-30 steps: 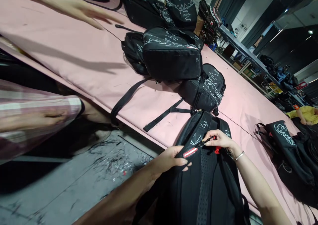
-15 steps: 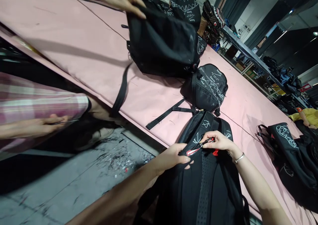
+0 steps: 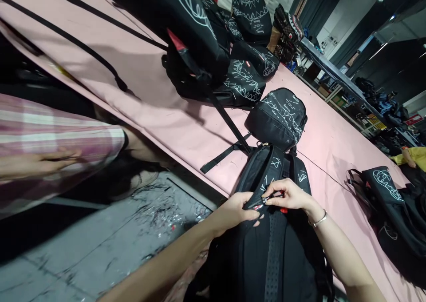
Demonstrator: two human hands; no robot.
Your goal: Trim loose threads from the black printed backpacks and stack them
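Pink table (image 3: 336,142). Left hand (image 3: 235,211) has fingers clamped on black backpack's (image 3: 258,262) shoulder strap (image 3: 271,171); right hand (image 3: 290,195) pinches small dark tool (image 3: 274,195) against it.

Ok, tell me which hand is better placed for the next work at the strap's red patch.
Probably the right: the right hand holds a small dark tool, its tip close to the red patch, while the left hand is occupied gripping the strap.
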